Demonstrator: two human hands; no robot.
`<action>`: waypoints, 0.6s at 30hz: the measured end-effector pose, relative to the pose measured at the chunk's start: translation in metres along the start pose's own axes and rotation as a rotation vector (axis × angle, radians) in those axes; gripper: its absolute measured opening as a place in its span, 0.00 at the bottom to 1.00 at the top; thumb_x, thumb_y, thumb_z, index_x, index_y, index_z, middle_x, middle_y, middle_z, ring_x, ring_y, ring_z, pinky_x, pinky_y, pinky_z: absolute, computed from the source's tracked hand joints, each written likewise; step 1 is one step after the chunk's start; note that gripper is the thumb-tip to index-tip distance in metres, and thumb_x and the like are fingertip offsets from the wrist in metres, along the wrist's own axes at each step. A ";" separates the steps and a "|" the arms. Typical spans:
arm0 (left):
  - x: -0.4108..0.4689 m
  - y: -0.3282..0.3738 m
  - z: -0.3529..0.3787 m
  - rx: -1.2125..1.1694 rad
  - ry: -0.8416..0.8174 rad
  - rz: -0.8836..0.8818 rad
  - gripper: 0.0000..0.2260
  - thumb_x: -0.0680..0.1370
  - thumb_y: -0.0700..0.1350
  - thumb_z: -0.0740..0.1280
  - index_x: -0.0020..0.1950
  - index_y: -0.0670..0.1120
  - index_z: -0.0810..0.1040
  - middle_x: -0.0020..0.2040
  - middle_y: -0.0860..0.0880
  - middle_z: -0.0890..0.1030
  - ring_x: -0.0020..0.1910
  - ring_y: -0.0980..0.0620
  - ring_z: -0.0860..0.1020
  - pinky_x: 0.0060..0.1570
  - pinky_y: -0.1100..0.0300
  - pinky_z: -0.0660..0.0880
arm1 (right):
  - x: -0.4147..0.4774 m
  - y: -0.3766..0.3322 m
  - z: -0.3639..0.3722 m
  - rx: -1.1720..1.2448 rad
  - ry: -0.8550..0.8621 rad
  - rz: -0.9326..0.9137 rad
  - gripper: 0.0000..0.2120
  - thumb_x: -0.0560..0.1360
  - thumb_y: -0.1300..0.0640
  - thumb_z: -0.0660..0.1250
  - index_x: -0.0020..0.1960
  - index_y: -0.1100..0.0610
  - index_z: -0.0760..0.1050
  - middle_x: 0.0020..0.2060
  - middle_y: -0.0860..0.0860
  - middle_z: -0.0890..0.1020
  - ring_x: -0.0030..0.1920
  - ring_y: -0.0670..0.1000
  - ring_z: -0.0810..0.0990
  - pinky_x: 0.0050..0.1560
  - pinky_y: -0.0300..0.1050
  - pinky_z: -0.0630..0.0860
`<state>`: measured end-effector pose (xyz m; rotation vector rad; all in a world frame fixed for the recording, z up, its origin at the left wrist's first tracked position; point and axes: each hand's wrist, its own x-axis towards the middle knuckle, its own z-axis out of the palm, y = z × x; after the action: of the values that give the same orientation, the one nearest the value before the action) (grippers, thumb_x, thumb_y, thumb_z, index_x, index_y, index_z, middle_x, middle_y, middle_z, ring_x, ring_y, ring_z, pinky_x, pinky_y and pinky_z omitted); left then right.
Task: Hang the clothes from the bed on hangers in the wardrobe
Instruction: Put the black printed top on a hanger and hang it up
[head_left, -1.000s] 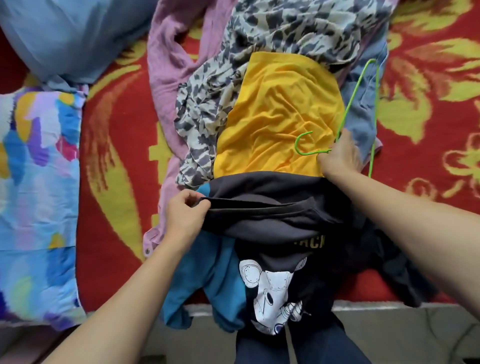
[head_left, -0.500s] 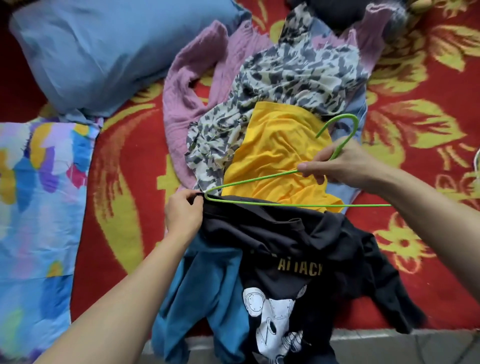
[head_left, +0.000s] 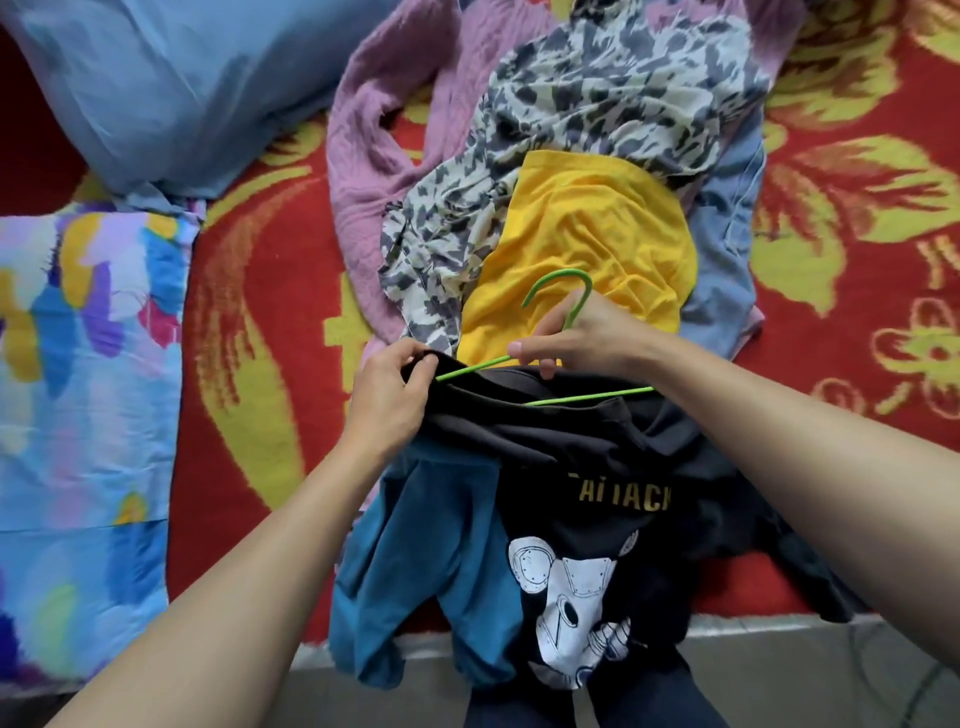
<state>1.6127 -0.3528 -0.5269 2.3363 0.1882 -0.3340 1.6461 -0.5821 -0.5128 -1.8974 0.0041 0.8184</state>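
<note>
A black T-shirt (head_left: 597, 467) with gold lettering and a white print lies at the bed's near edge, over a teal garment (head_left: 426, 571). My left hand (head_left: 389, 395) pinches the shirt's upper left edge. My right hand (head_left: 582, 338) grips a thin green hanger (head_left: 571, 296) just below its hook. The hanger's left end slips under the shirt's edge by my left fingers; its lower bar lies across the black fabric. Behind them lie a yellow garment (head_left: 587, 234), a grey patterned one (head_left: 597, 104), a pink one (head_left: 374, 156) and a light blue one (head_left: 727, 249).
The bed has a red blanket (head_left: 857, 182) with yellow flowers. A blue pillow (head_left: 182, 88) sits at the far left and a multicoloured sheet (head_left: 78, 415) along the left. Grey floor (head_left: 805, 670) shows below the bed's edge.
My right hand brought the green hanger from the right of the pile to the black shirt's top edge, and its left end went under the fabric. My left hand kept its pinch on the shirt.
</note>
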 end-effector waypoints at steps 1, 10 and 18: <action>0.002 -0.005 0.000 0.027 -0.045 -0.002 0.05 0.79 0.43 0.64 0.46 0.44 0.79 0.41 0.48 0.80 0.44 0.49 0.75 0.42 0.61 0.66 | -0.001 0.001 0.000 0.021 -0.009 0.014 0.14 0.70 0.48 0.75 0.39 0.60 0.84 0.30 0.53 0.83 0.30 0.49 0.72 0.31 0.38 0.67; -0.011 -0.017 0.004 -0.017 -0.036 0.000 0.09 0.80 0.43 0.61 0.42 0.42 0.73 0.35 0.49 0.73 0.37 0.50 0.69 0.40 0.53 0.64 | -0.047 0.086 -0.061 -0.012 0.509 0.215 0.20 0.75 0.41 0.66 0.41 0.57 0.83 0.37 0.54 0.83 0.38 0.53 0.79 0.47 0.50 0.77; -0.002 0.022 0.012 -0.089 -0.057 0.060 0.05 0.75 0.41 0.60 0.40 0.47 0.71 0.32 0.55 0.72 0.37 0.51 0.69 0.36 0.61 0.63 | -0.015 0.079 0.011 -0.292 0.506 0.242 0.14 0.76 0.43 0.63 0.40 0.49 0.82 0.34 0.47 0.80 0.41 0.52 0.77 0.43 0.48 0.73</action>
<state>1.6133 -0.3771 -0.5194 2.2368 0.1028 -0.3545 1.6013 -0.6158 -0.5715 -2.3710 0.4547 0.4913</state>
